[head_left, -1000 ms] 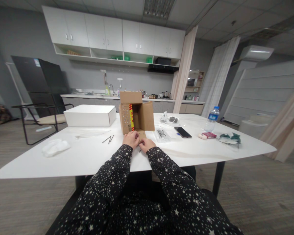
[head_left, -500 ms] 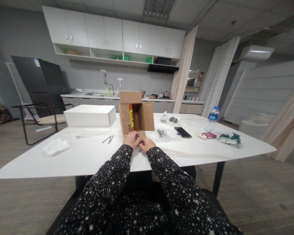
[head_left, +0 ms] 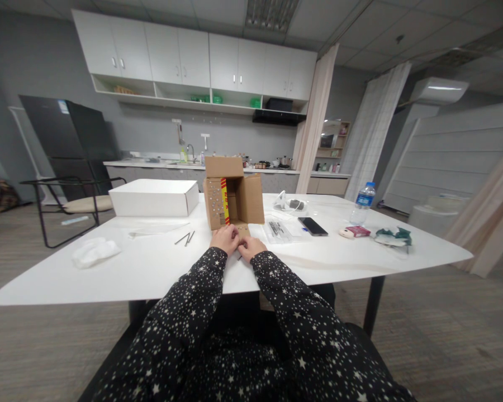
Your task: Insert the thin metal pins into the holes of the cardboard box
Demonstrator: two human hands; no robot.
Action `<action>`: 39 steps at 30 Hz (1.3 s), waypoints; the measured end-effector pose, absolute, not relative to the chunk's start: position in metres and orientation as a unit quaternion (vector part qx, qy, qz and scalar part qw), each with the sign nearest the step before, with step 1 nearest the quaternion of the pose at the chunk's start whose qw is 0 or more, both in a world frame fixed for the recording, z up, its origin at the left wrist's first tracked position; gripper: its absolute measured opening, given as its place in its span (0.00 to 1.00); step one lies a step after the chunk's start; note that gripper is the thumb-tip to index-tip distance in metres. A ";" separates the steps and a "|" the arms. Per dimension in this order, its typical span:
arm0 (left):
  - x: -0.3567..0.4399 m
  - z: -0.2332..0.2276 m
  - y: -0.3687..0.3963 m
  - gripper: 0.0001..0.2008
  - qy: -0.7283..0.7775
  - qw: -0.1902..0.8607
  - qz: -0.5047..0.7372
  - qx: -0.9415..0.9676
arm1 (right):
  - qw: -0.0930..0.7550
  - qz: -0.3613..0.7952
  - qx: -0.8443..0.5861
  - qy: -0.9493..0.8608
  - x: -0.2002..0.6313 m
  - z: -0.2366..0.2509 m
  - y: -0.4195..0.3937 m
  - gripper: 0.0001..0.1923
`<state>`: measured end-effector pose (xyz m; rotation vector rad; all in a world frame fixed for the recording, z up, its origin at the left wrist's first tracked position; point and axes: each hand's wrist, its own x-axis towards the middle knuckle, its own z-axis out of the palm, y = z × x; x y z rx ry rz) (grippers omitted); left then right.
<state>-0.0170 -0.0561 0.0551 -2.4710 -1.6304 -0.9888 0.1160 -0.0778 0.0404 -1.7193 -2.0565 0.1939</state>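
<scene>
Since the earlier pictures nothing is seen to be moved: the left hand [head_left: 225, 239] and right hand [head_left: 250, 247] are kept together on the lower flap [head_left: 243, 229] of the cardboard box [head_left: 233, 199] at frame centre, their grip not discernible.

Fingertips of both hands [head_left: 238, 243], pressed together before the cardboard box [head_left: 233, 199], hide whatever small item they pinch; grip indiscernible.
</scene>
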 end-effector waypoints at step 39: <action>-0.018 0.045 -0.049 0.12 -0.528 0.022 -0.196 -0.826 | 0.228 0.064 -0.617 -0.751 0.116 0.035 -0.073 0.15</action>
